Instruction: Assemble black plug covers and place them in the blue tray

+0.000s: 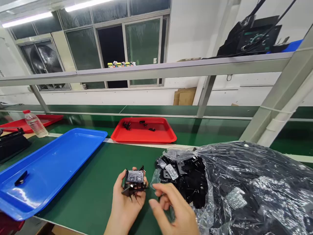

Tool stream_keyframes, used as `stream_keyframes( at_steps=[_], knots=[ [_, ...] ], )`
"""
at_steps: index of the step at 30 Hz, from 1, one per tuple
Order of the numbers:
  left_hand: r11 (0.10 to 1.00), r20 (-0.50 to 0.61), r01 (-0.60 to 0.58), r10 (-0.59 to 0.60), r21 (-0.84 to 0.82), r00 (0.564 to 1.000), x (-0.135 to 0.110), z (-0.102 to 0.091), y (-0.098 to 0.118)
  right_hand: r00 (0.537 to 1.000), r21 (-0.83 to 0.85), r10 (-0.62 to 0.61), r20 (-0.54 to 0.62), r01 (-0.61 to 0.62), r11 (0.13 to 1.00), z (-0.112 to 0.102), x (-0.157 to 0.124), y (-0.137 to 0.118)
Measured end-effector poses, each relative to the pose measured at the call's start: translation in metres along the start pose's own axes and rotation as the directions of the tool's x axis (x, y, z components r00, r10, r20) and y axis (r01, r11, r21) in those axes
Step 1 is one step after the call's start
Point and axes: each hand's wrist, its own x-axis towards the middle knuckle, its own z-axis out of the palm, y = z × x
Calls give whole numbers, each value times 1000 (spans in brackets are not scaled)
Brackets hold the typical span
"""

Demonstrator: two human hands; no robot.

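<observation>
My left hand [128, 204] is closed around a small black plastic part [135, 177] with a clear, ribbed panel on top and dark pieces sticking out at its sides. My right hand [174, 209] hovers just to the right of it, thumb and forefinger apart and the other fingers curled; nothing shows between them. Beside that hand, a clear plastic bag [244, 186] lies with its mouth towards me, full of black plastic pieces [193, 179] and a few clear ones [171, 171].
On the left, a blue tray [61, 160] holds one black piece [21, 178]. A red tray [144, 133] with several small black parts sits behind the green work surface [97, 192]. A water bottle [35, 124] stands far left; a shelf post [283, 94] rises at right.
</observation>
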Motion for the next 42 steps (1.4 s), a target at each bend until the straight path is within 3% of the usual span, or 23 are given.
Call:
stream_keyframes(
  at_steps=[4, 8, 10, 12, 15, 17, 19, 23, 28, 32, 34, 37, 39, 42],
  knots=[
    [974, -110, -45, 21, -223, 994, -18, -5, -10, 991, -66, -56, 122, 64, 996, 30, 0, 4],
    [956, -168, -9, -43, -294, 985, -21, -6, -12, 996, -92, -54, 76, 61, 994, 33, 1, 9],
    [961, -222, -34, -29, -275, 975, -20, -7, -12, 999, -13, -13, 34, 14, 1000, 30, 4, 9],
    [962, -286, -75, -3, -261, 958, -20, -6, -12, 993, 146, 122, -12, -118, 982, 28, 8, 7],
    [960, -358, -110, 11, -257, 934, -23, -4, -14, 925, 486, 376, 57, -354, 799, 24, 13, 0],
    [957, -361, -106, 2, -269, 932, -26, -2, -14, 878, 676, 463, 119, -413, 610, 21, 17, -7],
    [955, -343, -93, -9, -282, 939, -29, -2, -15, 843, 776, 521, 129, -413, 476, 18, 19, -13],
    [957, -309, -97, 9, -272, 951, -29, -6, -16, 816, 820, 549, 181, -433, 374, 16, 19, -15],
    [971, -228, -14, -42, -237, 973, -34, -10, -18, 896, 815, 425, 131, -342, 469, 22, 15, -4],
    [996, -240, -78, 68, -32, 968, -47, -3, -22, 966, 789, 214, 145, -243, 564, 24, 18, 1],
    [983, -215, -118, 147, 143, 965, -53, 0, -22, 969, 772, 144, 201, -247, 585, 24, 21, 0],
    [916, -59, -152, 187, 371, 981, -59, -3, -18, 962, 705, 100, 254, -254, 662, 22, 28, -3],
    [868, 15, -195, 212, 457, 977, -60, -6, -13, 962, 683, 68, 265, -237, 691, 21, 33, -3],
    [815, 7, -251, 290, 521, 957, -61, -8, -8, 962, 684, -7, 272, -188, 705, 18, 41, -2]
  ],
)
